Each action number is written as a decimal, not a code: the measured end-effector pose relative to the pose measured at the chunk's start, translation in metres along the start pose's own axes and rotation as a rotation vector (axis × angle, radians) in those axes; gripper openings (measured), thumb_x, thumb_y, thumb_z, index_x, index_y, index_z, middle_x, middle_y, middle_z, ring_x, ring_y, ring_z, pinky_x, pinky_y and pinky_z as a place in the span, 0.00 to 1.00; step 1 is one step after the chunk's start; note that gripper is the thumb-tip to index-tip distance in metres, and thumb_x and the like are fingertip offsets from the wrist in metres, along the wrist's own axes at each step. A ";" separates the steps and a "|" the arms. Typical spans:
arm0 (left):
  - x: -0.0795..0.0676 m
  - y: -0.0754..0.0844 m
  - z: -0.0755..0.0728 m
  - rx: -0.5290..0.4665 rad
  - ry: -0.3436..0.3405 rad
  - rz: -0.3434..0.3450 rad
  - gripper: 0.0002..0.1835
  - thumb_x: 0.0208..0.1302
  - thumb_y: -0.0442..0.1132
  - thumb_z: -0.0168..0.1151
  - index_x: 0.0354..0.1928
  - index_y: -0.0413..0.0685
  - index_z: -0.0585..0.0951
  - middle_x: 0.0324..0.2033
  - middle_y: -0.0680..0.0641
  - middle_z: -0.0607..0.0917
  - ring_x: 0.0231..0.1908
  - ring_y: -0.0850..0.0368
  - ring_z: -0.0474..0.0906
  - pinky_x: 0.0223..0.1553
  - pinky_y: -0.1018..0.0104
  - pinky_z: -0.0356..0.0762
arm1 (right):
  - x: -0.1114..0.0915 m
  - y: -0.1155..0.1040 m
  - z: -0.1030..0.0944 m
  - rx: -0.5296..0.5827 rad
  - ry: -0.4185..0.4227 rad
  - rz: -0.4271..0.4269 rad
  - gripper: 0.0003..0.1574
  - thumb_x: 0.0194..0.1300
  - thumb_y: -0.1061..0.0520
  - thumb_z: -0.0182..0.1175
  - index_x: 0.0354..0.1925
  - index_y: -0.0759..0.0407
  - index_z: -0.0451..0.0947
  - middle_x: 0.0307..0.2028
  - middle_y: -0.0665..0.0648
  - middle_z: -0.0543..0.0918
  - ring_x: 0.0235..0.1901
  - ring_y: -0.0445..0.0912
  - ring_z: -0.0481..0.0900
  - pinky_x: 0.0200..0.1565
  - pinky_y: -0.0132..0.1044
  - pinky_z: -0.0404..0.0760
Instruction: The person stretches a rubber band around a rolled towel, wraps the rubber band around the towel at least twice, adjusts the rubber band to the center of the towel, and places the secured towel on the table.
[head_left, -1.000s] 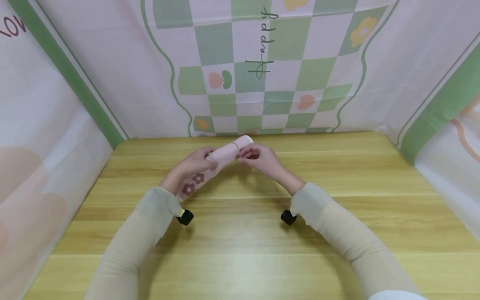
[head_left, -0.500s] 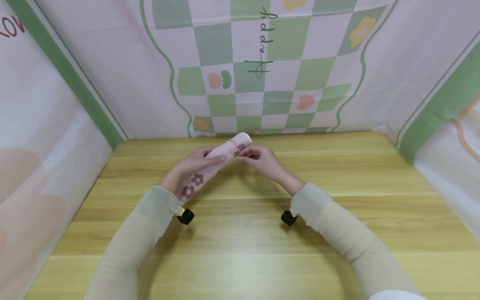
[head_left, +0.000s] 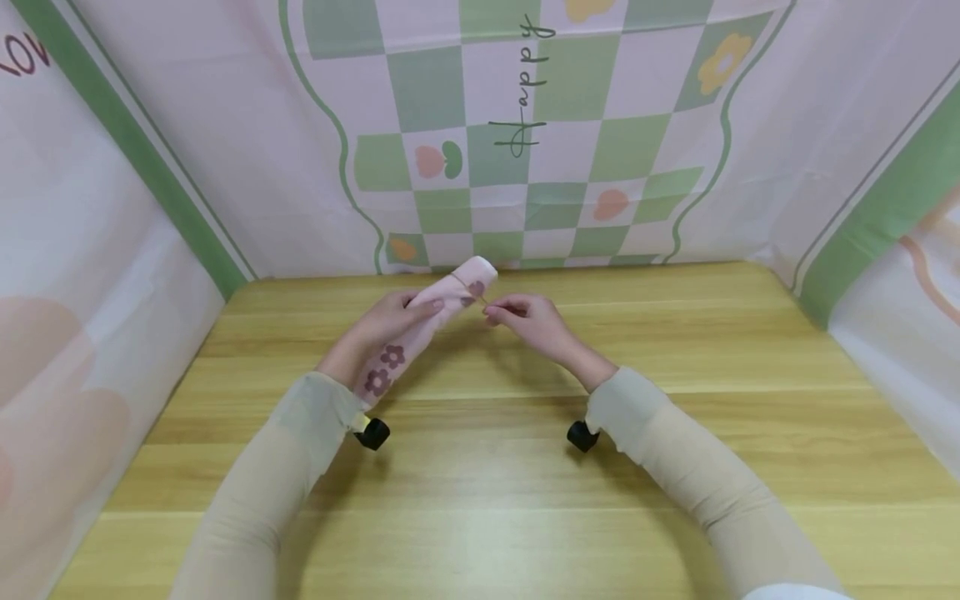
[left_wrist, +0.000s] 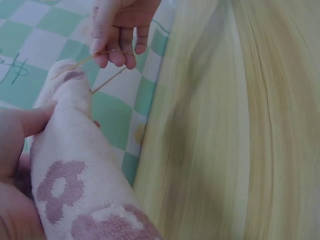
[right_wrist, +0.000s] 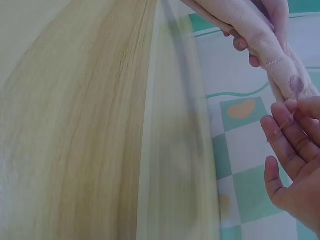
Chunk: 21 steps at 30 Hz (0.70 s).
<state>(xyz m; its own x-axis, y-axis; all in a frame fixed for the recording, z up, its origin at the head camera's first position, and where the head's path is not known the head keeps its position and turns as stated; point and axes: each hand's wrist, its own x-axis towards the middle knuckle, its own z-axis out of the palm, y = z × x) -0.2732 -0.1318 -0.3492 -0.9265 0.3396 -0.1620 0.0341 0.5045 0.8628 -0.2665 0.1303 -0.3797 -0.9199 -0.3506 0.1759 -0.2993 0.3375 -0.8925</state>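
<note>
A rolled pink towel (head_left: 420, 335) with darker flower patches slants up and away above the table. My left hand (head_left: 386, 327) grips it round the middle, the thumb lying along its near side. Near the far end a thin tan rubber band (head_left: 482, 299) goes round the roll. My right hand (head_left: 534, 323) pinches the band between thumb and fingers and holds it stretched off the towel. In the left wrist view the rubber band (left_wrist: 108, 80) shows as two taut strands running from the roll to the right fingers (left_wrist: 112, 42).
The wooden table (head_left: 480, 492) lies below both hands. A printed cloth (head_left: 570, 150) with green checks hangs behind it, and more cloth closes off the left and right sides. Small black cameras (head_left: 372, 433) are strapped at both wrists.
My right hand has drawn back slightly from the towel, pulling the rubber band out so that it shows stretched. The towel's far end has risen and shifted a little left.
</note>
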 end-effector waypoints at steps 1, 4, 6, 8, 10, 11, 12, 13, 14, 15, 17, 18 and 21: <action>0.000 0.000 0.000 -0.005 0.011 -0.004 0.29 0.77 0.54 0.56 0.66 0.36 0.76 0.47 0.38 0.83 0.41 0.51 0.80 0.46 0.61 0.80 | 0.000 0.001 -0.001 -0.003 0.000 0.006 0.16 0.77 0.58 0.59 0.50 0.71 0.83 0.43 0.64 0.88 0.48 0.54 0.85 0.57 0.50 0.79; 0.000 0.000 0.000 -0.042 0.039 -0.024 0.29 0.77 0.53 0.57 0.66 0.36 0.75 0.47 0.37 0.83 0.40 0.51 0.80 0.45 0.62 0.80 | 0.000 0.001 -0.003 -0.005 0.003 0.018 0.16 0.77 0.57 0.58 0.50 0.70 0.84 0.42 0.63 0.89 0.48 0.55 0.85 0.57 0.51 0.79; 0.000 0.000 -0.001 -0.067 0.053 -0.027 0.29 0.77 0.52 0.57 0.67 0.36 0.74 0.49 0.37 0.82 0.41 0.52 0.79 0.46 0.62 0.80 | -0.001 0.001 -0.005 -0.005 0.007 0.020 0.17 0.78 0.56 0.58 0.50 0.69 0.84 0.42 0.63 0.88 0.48 0.55 0.85 0.57 0.51 0.78; 0.000 0.001 -0.001 -0.102 0.064 -0.029 0.30 0.77 0.52 0.57 0.69 0.37 0.72 0.51 0.36 0.82 0.42 0.52 0.79 0.47 0.62 0.79 | -0.002 0.002 -0.006 -0.004 0.010 0.018 0.17 0.78 0.56 0.58 0.49 0.69 0.84 0.42 0.64 0.88 0.48 0.55 0.85 0.58 0.51 0.78; 0.000 0.001 -0.001 -0.134 0.073 -0.027 0.30 0.77 0.51 0.57 0.71 0.37 0.71 0.53 0.36 0.81 0.43 0.52 0.79 0.47 0.63 0.79 | -0.003 0.002 -0.008 -0.004 0.011 0.014 0.18 0.78 0.55 0.57 0.50 0.70 0.83 0.43 0.64 0.88 0.49 0.56 0.84 0.58 0.51 0.78; 0.000 0.001 -0.002 -0.147 0.077 -0.027 0.30 0.77 0.51 0.57 0.71 0.38 0.71 0.53 0.36 0.81 0.43 0.52 0.79 0.47 0.63 0.79 | -0.003 0.003 -0.009 -0.005 0.011 0.011 0.18 0.78 0.55 0.57 0.50 0.70 0.83 0.43 0.64 0.88 0.49 0.56 0.84 0.58 0.51 0.78; 0.000 0.001 -0.002 -0.150 0.083 -0.024 0.30 0.77 0.50 0.57 0.71 0.38 0.71 0.53 0.36 0.81 0.42 0.53 0.78 0.46 0.64 0.79 | -0.003 0.003 -0.009 -0.005 0.012 0.010 0.18 0.78 0.55 0.57 0.50 0.70 0.83 0.43 0.64 0.88 0.49 0.56 0.84 0.57 0.50 0.78; 0.000 0.001 -0.002 -0.152 0.089 -0.018 0.30 0.77 0.50 0.57 0.71 0.38 0.71 0.53 0.36 0.81 0.42 0.54 0.78 0.46 0.65 0.78 | -0.004 0.004 -0.010 -0.006 0.011 0.009 0.18 0.78 0.55 0.57 0.50 0.70 0.83 0.43 0.64 0.88 0.49 0.56 0.84 0.57 0.50 0.78; 0.000 0.001 -0.002 -0.155 0.095 -0.016 0.29 0.77 0.50 0.57 0.71 0.38 0.71 0.53 0.36 0.81 0.42 0.54 0.78 0.46 0.65 0.78 | -0.004 0.004 -0.011 -0.010 0.011 0.007 0.18 0.78 0.55 0.57 0.49 0.70 0.83 0.43 0.64 0.88 0.49 0.56 0.84 0.56 0.50 0.79; 0.001 0.001 -0.002 -0.156 0.099 -0.013 0.29 0.77 0.49 0.56 0.71 0.38 0.71 0.53 0.36 0.81 0.42 0.54 0.77 0.46 0.65 0.77 | -0.005 0.005 -0.011 -0.015 0.011 0.007 0.18 0.78 0.55 0.57 0.49 0.70 0.83 0.43 0.64 0.88 0.48 0.56 0.84 0.56 0.50 0.79; 0.001 0.001 -0.002 -0.144 0.107 -0.006 0.29 0.78 0.49 0.56 0.71 0.38 0.71 0.54 0.35 0.80 0.44 0.53 0.77 0.48 0.65 0.76 | -0.004 0.006 -0.012 -0.024 0.011 0.008 0.18 0.78 0.55 0.57 0.49 0.71 0.83 0.43 0.65 0.88 0.48 0.56 0.84 0.55 0.51 0.79; 0.001 0.002 -0.002 -0.139 0.111 -0.005 0.29 0.78 0.49 0.56 0.71 0.38 0.71 0.55 0.35 0.80 0.45 0.53 0.77 0.49 0.64 0.76 | -0.004 0.006 -0.012 -0.028 0.012 0.011 0.18 0.78 0.55 0.57 0.48 0.71 0.83 0.43 0.65 0.87 0.48 0.57 0.84 0.55 0.51 0.79; 0.001 0.003 -0.002 -0.140 0.121 -0.009 0.29 0.78 0.49 0.56 0.72 0.40 0.71 0.58 0.35 0.79 0.47 0.51 0.76 0.52 0.62 0.75 | -0.003 0.009 -0.013 -0.040 0.014 0.014 0.19 0.79 0.54 0.57 0.48 0.71 0.83 0.43 0.64 0.87 0.48 0.57 0.84 0.55 0.52 0.79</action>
<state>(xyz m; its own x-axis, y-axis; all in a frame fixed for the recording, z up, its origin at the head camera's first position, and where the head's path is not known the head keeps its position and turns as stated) -0.2751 -0.1313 -0.3463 -0.9650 0.2338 -0.1185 -0.0190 0.3883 0.9213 -0.2691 0.1458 -0.3827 -0.9276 -0.3331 0.1694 -0.2956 0.3768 -0.8779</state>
